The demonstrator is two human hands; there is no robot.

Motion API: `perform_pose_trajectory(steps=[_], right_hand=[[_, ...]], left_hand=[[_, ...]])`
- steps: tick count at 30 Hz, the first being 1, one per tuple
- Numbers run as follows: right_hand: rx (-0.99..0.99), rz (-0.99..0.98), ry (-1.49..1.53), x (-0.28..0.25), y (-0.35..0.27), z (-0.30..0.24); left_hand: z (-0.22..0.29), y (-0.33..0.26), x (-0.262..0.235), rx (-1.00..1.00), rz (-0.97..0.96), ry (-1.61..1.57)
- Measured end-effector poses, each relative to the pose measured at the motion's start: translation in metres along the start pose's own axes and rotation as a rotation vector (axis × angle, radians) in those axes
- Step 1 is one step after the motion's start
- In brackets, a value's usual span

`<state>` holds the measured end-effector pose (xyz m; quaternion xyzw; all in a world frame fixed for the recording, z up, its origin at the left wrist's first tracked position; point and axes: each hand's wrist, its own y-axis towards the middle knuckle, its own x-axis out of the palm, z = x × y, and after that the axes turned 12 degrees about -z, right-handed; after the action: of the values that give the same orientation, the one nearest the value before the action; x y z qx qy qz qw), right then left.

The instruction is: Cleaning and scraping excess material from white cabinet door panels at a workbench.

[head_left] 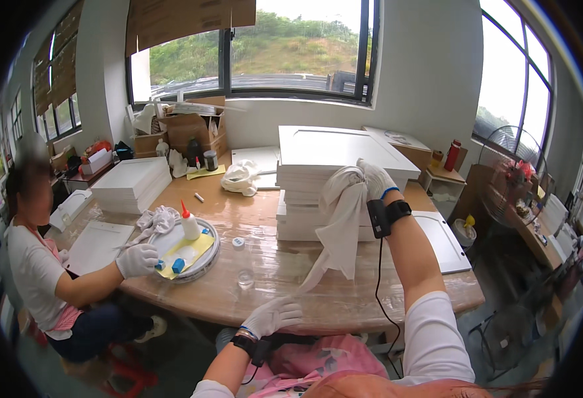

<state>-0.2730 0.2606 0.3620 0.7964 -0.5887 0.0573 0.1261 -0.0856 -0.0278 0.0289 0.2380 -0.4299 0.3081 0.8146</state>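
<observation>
My right hand (376, 179), in a white glove, grips a bunched white cloth (338, 229) at the front edge of a tall stack of white panels (341, 149). The cloth hangs down the front of the stack, its tail reaching the tabletop. At the table's near edge is my left hand (271, 316), also gloved, palm down with fingers stretched out and nothing seen in it. Its fingertips are close to the cloth's tail. A small clear jar (245, 278) and a white cap (238, 243) stand beyond that hand.
At the left, a seated co-worker's gloved hand (137, 260) is beside a round tray (210, 257) bearing a red-tipped glue bottle (190, 225), a yellow sheet and blue blocks. Another panel stack (132, 182) stands behind. A white panel (437, 240) lies right of my stack; a fan (513, 176) stands farther right.
</observation>
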Motion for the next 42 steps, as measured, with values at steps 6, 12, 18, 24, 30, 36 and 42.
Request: perform_pose_trajectory(steps=[6,12,18,24,30,36,42], right_hand=[[0.002,0.058,0.174,0.015,0.019,0.012],[-0.032,0.051,0.184,0.039,-0.031,0.003],[-0.068,0.085,0.032,0.053,-0.085,0.014],[-0.129,0.058,0.224,0.020,-0.051,0.022],[-0.160,0.019,0.256,0.023,-0.109,0.030],[-0.131,0.038,0.187,0.032,-0.251,0.040],[-0.011,0.220,0.103,0.009,-0.379,0.123]], left_hand=[[0.003,-0.001,0.018,-0.021,0.133,0.013],[0.005,-0.003,0.010,-0.043,0.051,-0.058],[0.006,-0.005,0.015,-0.062,0.074,-0.012],[0.005,-0.003,0.018,-0.045,0.071,0.051],[-0.001,-0.003,0.015,0.004,0.108,-0.004],[-0.005,-0.012,0.021,0.046,0.148,0.087],[-0.014,-0.047,0.102,0.094,-0.017,-0.111]])
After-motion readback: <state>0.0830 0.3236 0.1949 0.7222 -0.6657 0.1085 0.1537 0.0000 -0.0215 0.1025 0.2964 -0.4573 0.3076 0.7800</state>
